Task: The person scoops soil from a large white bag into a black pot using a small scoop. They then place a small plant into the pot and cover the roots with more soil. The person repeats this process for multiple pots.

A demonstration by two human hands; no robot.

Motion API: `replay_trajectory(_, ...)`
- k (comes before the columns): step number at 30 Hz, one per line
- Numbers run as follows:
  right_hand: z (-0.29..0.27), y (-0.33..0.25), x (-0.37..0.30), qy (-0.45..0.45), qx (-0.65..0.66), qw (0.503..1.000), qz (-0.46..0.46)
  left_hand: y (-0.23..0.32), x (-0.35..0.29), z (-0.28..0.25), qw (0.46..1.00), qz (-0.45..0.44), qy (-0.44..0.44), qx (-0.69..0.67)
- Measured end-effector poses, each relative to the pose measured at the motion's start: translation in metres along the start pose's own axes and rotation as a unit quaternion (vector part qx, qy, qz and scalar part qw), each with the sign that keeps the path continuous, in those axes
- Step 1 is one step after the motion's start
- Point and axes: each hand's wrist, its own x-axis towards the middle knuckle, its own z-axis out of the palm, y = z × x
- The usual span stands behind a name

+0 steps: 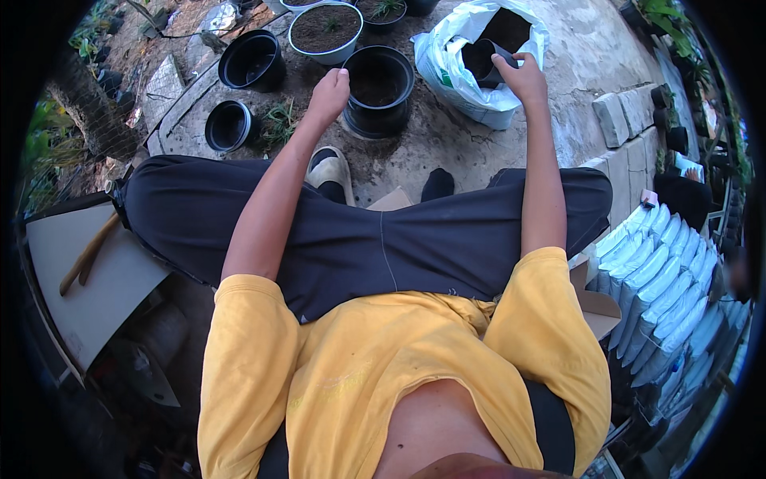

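A black plastic pot [377,120] stands on the ground in front of me, and soil shows inside it. My left hand [329,97] is closed at its left rim, thumb uppermost; the fingertips are hidden. To the right, a white plastic bag [447,60] stands with its mouth spread, holding dark soil [507,30]. My right hand [523,78] reaches over the bag's near edge. It grips a small dark cup-like scoop [483,65] by its rim, the thumb and fingers pinching the side. The scoop lies tilted against the soil.
Two black pots, one larger [252,62] and one smaller [228,126], stand at the left near a grass tuft [279,124]. Behind are white pots of soil [325,36]. Concrete blocks [613,120] and stacked filled bags [654,271] line the right. A wooden-handled tool [89,254] lies left.
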Motion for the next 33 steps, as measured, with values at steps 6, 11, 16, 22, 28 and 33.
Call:
replay_trajectory(6,-0.04,-0.028,-0.02,0.055,0.04,0.996,-0.066,0.009,-0.003,-0.004,1.0,-0.006,0.001,0.01)
replay_trajectory(11,-0.043,-0.078,-0.065,0.024,0.181,0.959,-0.215,0.009,-0.003,-0.003,1.0,-0.01,-0.009,0.006)
replay_trajectory(16,-0.027,-0.087,-0.077,0.233,-0.095,0.926,-0.281,0.007,-0.004,-0.005,1.0,-0.024,-0.01,-0.001)
replay_trajectory(22,0.025,-0.011,-0.019,0.123,-0.169,0.954,-0.213,-0.003,0.003,-0.002,0.999,-0.024,-0.022,-0.003)
replay_trajectory(28,0.092,0.024,-0.008,-0.009,-0.175,0.963,-0.202,0.008,0.002,0.001,1.0,-0.016,-0.006,-0.007)
replay_trajectory(33,0.089,0.022,0.008,-0.11,-0.078,0.984,-0.116,0.002,0.002,-0.003,1.0,-0.016,-0.016,-0.004)
